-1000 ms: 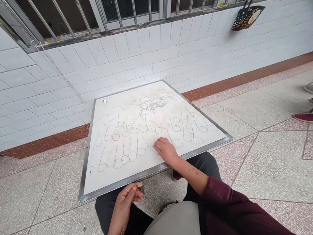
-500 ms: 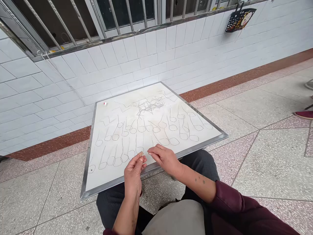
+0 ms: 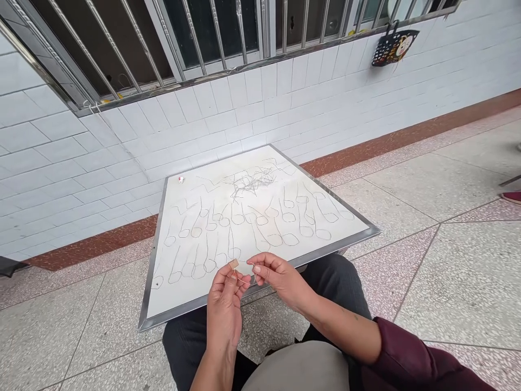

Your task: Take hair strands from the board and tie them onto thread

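Observation:
Over the near edge of a white board (image 3: 220, 241), my two hands work at one thin, pale wire (image 3: 243, 280). My left hand (image 3: 226, 293) pinches it between thumb and fingers. A little to the right, my right hand (image 3: 277, 274) grips another part, which curves by the fingertips. The wire's ends are too fine to make out. Beyond my hands lie several thin wires with a looped end (image 3: 323, 234), in rough rows. A tangled heap of zigzag wires (image 3: 252, 182) rests farther back.
A metal rim (image 3: 260, 291) frames the board, which stands by a white tiled wall (image 3: 260, 108). A small white-and-red trinket (image 3: 181, 179) sits at its far left corner. A black basket (image 3: 393, 49) hangs below the barred window. Another person's dark red shoe (image 3: 512, 197) shows at right.
My right hand has closed on the wire, and the bent strand now spans both hands. The view has shifted slightly; the looped wires lie as before.

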A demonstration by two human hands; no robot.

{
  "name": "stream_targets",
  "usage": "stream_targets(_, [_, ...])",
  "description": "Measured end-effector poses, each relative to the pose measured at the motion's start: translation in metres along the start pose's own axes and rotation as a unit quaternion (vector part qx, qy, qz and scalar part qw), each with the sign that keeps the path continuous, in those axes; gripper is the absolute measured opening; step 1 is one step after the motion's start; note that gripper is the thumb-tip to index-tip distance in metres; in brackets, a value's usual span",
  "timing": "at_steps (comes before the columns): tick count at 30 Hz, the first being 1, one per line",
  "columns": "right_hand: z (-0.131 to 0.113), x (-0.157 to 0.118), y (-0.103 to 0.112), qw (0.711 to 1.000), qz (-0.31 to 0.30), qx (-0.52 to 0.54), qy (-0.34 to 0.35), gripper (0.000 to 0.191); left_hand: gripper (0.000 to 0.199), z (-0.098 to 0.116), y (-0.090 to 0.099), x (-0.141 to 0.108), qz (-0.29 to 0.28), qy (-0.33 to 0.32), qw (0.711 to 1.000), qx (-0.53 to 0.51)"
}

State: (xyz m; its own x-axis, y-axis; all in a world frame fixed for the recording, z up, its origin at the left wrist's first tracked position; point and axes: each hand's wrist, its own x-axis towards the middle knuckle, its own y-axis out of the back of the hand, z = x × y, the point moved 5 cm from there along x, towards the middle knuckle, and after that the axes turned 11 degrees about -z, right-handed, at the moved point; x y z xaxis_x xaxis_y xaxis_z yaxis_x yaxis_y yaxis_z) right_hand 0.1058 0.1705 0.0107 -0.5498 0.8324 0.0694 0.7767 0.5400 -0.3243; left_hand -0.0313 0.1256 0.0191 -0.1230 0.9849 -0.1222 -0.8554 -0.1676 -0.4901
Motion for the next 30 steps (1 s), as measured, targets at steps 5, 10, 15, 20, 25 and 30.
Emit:
stream_targets(5, [-0.004, -0.005, -0.012, 0.994, -0.012, 0.103, -0.017, 0.031, 0.043, 0.010, -0.005, -0.010, -0.025, -0.001, 0.999, 0.035])
stream_targets(10, [-0.009, -0.008, -0.019, 0.996, -0.045, 0.072, -0.008, 0.030, 0.048, 0.012, 0.001, -0.017, -0.023, -0.004, 0.994, 0.110])
stream_targets(15, [-0.011, -0.011, -0.019, 0.999, -0.046, 0.007, 0.006, 0.029, 0.042, 0.011, 0.005, -0.022, -0.040, -0.003, 0.984, 0.173])
stream_targets(20, [-0.013, -0.011, -0.017, 0.999, -0.038, -0.012, 0.031, 0.025, 0.040, 0.012, 0.005, -0.027, -0.049, -0.004, 0.977, 0.208])
stream_targets(25, [-0.012, -0.011, -0.017, 0.998, -0.046, -0.025, 0.033, 0.023, 0.041, 0.011, 0.008, -0.028, -0.036, 0.011, 0.974, 0.222])
stream_targets(30, [-0.008, -0.011, -0.019, 0.998, -0.063, 0.012, 0.000, 0.024, 0.035, 0.013, 0.009, -0.027, -0.010, 0.010, 0.972, 0.233])
